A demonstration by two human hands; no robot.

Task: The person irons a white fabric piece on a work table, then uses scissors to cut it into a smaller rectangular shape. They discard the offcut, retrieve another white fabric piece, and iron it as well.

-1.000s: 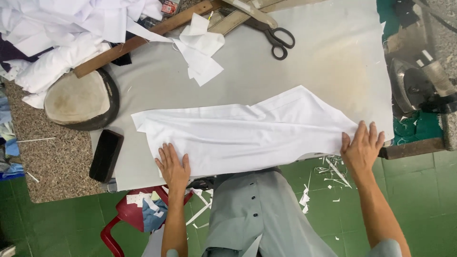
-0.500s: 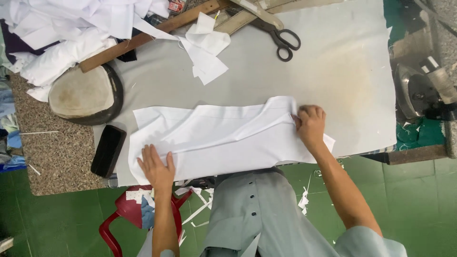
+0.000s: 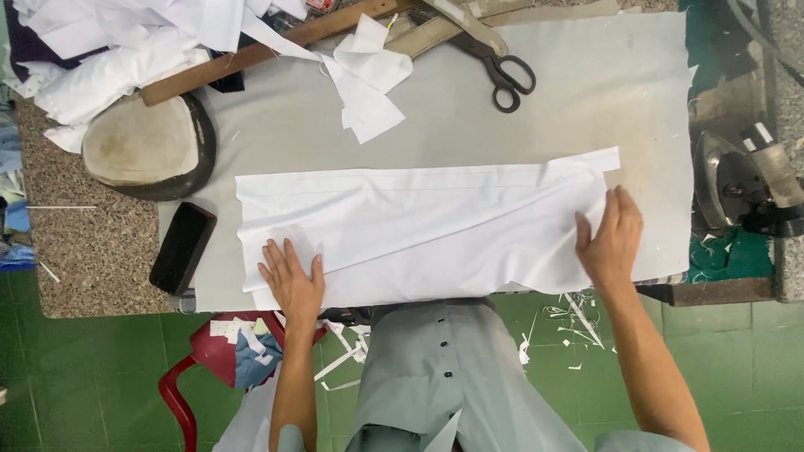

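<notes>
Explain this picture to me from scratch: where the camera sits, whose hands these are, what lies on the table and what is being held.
There is no machine here, only a person with bare hands. The camera is worn on the person's head and looks straight down, so the arms come in from the bottom edge.

The left hand lies flat on the near left part of a long white piece of cloth, and the right hand lies flat, fingers spread, on its right end. Nothing is gripped; both palms press the cloth onto the pale grey padded table cover.

Also on the surface: black-handled scissors, a long wooden strip, white cloth scraps, a rounded tan pad with a dark rim, a flat black oblong block and, at the right, a metal iron.
</notes>
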